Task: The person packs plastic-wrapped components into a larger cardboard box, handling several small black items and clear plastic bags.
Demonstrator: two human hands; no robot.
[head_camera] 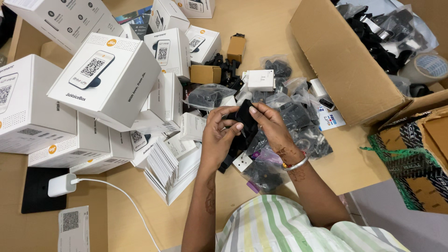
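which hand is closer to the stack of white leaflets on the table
Left. The left hand sits just right of the stack of white leaflets, while the right hand is farther right, beyond the small black part both hands hold.

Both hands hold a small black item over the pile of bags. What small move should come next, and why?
Probably lift the black item slightly clear of the bags. Left hand and right hand both pinch it just above the clutter, which hides its edges.
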